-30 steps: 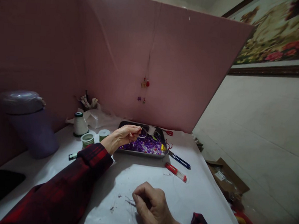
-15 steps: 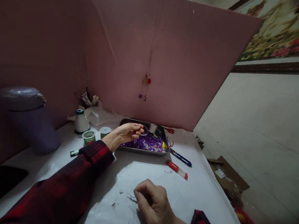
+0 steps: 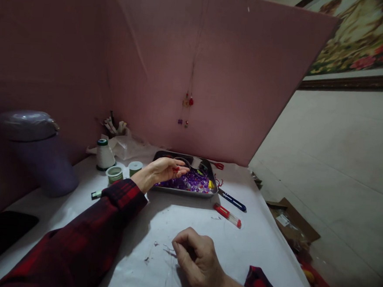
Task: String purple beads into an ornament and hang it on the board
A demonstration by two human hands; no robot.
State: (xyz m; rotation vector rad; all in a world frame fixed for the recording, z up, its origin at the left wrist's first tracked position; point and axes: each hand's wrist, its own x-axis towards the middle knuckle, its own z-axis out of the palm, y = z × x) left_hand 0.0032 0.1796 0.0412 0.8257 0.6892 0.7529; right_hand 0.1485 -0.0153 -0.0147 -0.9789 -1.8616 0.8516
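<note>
My left hand [image 3: 163, 170] reaches over a metal tray [image 3: 206, 165] filled with purple beads [image 3: 191, 183]. Its fingers are pinched around something small and red that I cannot make out. My right hand [image 3: 196, 259] rests on the white table cover [image 3: 253, 248] near the front edge. Its fingers are curled and pinched together on something too thin to name, perhaps a thread. Both arms wear red-and-black plaid sleeves.
A purple jug [image 3: 37, 148] stands at the left. Near it stand a thread spool [image 3: 104, 155] and two tape rolls [image 3: 114, 173]. A blue tool [image 3: 232, 201], a red tube [image 3: 228, 215] and red scissors [image 3: 219, 165] lie right of the tray. Beaded strings [image 3: 185, 110] hang on the pink partition. A dark phone [image 3: 1, 231] lies at the far left.
My left hand has shifted slightly right over the tray and now shows something red at its fingertips. My right hand has stayed in place.
</note>
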